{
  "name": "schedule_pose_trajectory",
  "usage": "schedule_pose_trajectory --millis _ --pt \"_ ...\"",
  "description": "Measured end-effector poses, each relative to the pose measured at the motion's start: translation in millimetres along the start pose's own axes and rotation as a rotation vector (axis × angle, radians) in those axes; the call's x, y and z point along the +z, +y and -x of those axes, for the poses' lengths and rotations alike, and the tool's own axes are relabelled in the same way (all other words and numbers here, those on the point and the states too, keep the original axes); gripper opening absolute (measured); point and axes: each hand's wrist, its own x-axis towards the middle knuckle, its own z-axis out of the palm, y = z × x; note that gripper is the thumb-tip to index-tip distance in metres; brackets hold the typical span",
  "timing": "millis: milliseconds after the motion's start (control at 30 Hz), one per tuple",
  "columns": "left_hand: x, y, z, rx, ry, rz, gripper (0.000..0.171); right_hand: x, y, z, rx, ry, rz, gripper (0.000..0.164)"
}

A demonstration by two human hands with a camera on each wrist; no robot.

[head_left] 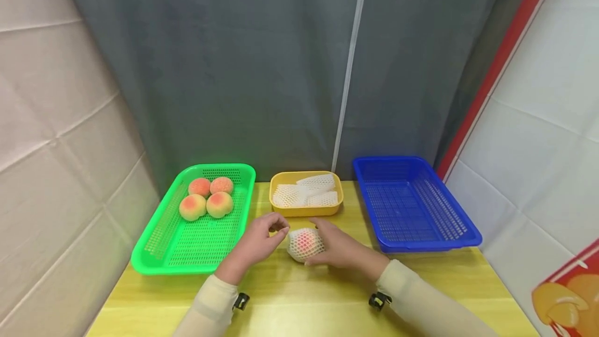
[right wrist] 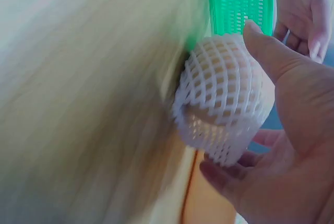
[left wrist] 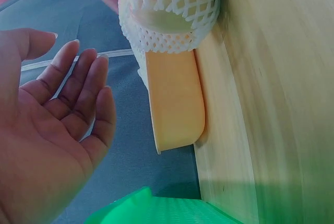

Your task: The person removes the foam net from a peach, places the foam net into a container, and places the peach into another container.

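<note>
A peach wrapped in a white foam net [head_left: 305, 245] is over the wooden table, between my two hands in the head view. My right hand [head_left: 340, 246] grips it from the right, thumb on the near side and fingers on the far side. In the right wrist view the loose end of the foam net [right wrist: 216, 135] hangs past the fruit towards the fingers. My left hand [head_left: 263, 237] is just left of the peach, holding nothing. Its fingers [left wrist: 86, 91] are relaxed and slightly bent, apart from the net in the left wrist view.
A green basket [head_left: 154, 254] at left holds several peaches [head_left: 220, 204]. Behind the hands, a yellow tray [head_left: 306, 212] contains white foam nets [head_left: 315, 186]. On the right stands a blue basket [head_left: 407, 246]. A grey curtain [head_left: 234, 66] hangs along the table's back edge.
</note>
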Motion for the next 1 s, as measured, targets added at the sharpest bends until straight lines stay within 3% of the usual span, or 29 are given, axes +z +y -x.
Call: schedule_pose_trajectory --millis 267,667,1000 --pt "-0.1 -2.2 2.5 -0.016 -0.034 -0.020 0.004 -2 9 8 -0.015 -0.007 -0.098 0.110" --pt "-0.5 -3.4 7.0 -0.054 -0.036 -0.003 0.004 12 15 -3 -0.045 -0.027 -0.153 0.098" --pt "-0.7 -5.8 8.8 -0.037 -0.022 0.000 0.006 17 14 -6 -0.059 0.058 -0.189 0.081"
